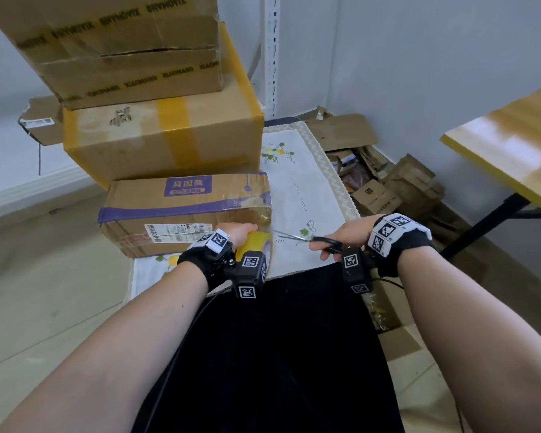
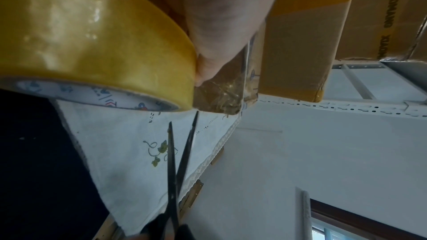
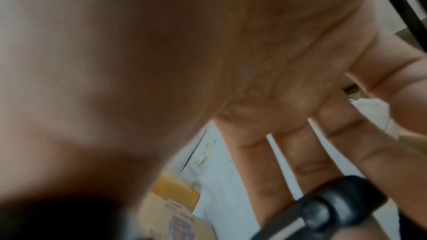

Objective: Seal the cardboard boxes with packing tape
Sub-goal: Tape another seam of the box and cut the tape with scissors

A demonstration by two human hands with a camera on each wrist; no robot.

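Dark lap [image 1: 278, 354], floral tablecloth [image 1: 306, 182], stacked boxes [image 1: 163, 139]

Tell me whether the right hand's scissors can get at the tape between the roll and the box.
Probably yes: the right hand holds open scissors pointing at the stretched tape beside the roll, with nothing between.

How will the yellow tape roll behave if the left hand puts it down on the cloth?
The tape roll is a round ring, so set on edge it would probably roll. Laid flat, it should stay. The left hand carries it alone, so it is likely light.
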